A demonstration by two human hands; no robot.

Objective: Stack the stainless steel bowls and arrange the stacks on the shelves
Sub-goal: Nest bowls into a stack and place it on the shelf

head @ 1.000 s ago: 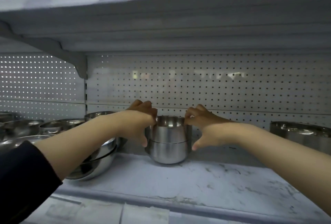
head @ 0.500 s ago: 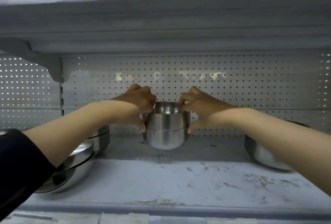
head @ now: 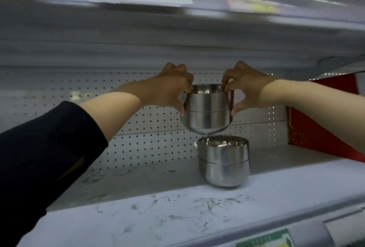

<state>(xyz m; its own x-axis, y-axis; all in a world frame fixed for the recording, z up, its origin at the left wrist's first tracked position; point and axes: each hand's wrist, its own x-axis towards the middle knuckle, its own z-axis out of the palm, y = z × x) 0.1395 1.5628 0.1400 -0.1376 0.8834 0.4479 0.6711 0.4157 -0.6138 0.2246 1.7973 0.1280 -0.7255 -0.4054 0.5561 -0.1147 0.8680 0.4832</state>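
Observation:
A small stack of two stainless steel bowls (head: 206, 111) hangs in the air between both hands. My left hand (head: 171, 88) pinches its left rim and side with thumb and fingers. My right hand (head: 242, 86) pinches the right rim and side the same way. Directly under it, a second stack of two steel bowls (head: 224, 163) stands on the white shelf (head: 158, 211). The held stack's base is just above the open mouth of the standing stack, slightly to its left.
A white pegboard wall (head: 138, 144) closes the back of the shelf. The upper shelf (head: 177, 35) hangs low over my hands. A red box (head: 320, 122) stands at the right on the shelf. A price label (head: 264, 239) sits on the front edge.
Both hands have lifted the stack off the shelf and carried it to the right, over a second stack. The view has swung right; the larger bowls on the left are out of sight.

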